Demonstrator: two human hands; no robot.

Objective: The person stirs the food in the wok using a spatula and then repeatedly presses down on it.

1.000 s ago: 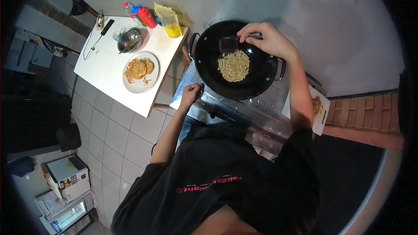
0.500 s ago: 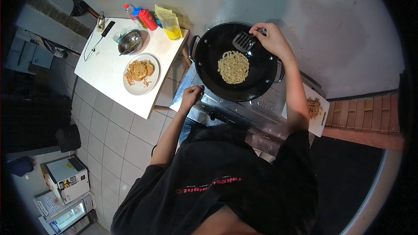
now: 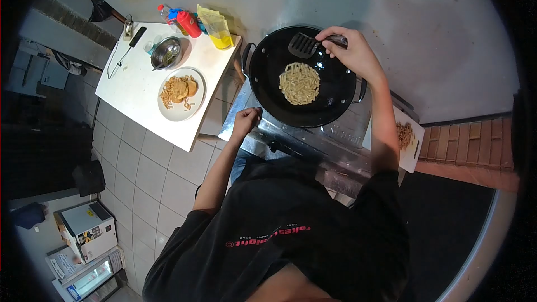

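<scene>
My right hand point(image 3: 353, 50) grips the handle of a black slotted spatula point(image 3: 304, 45), its slotted head over the far side of a large black wok point(image 3: 279, 113). In the wok lies a round, flat patch of pale strips point(image 3: 300, 83), which look like fries, apart from the spatula. The wok sits on a metal stove point(image 3: 246, 100). My left hand point(image 3: 246, 123) is closed in a fist beside the stove's front left edge, near the wok. Whatever it holds, if anything, is hidden.
A white table point(image 3: 128, 100) on the left bears a plate point(image 3: 174, 114) of food, a metal bowl point(image 3: 166, 53), a red squeeze bottle point(image 3: 189, 24) and a yellow pouch point(image 3: 219, 36). At the right, a white board point(image 3: 410, 156) carries browned strips point(image 3: 405, 135).
My right hand has shifted slightly, and the spatula head has moved left and up, away from the strips. My left hand stays closed at about the same place.
</scene>
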